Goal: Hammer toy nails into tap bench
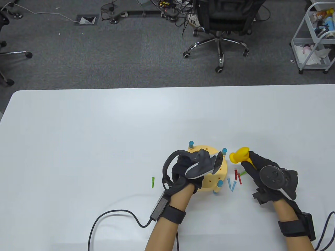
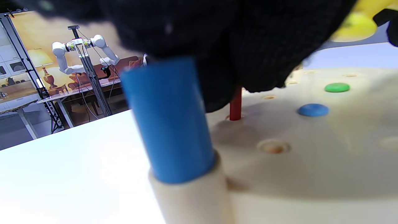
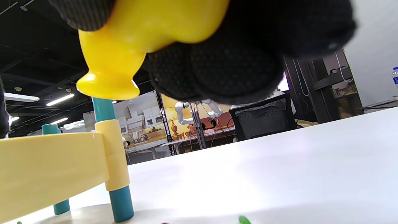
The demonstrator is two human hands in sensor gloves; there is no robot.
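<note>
The round yellow tap bench stands on blue legs near the table's front edge. My left hand lies over its top. In the left wrist view my gloved fingers pinch a red nail that stands upright in a hole of the bench. A blue nail head and a green one sit flush in the top. My right hand grips the yellow toy hammer, its head held just right of the bench. The right wrist view shows the hammer above a corner leg.
Loose nails lie on the white table: a green one to the left of the bench, and red, blue and green ones between bench and right hand. A black cable runs from my left wrist.
</note>
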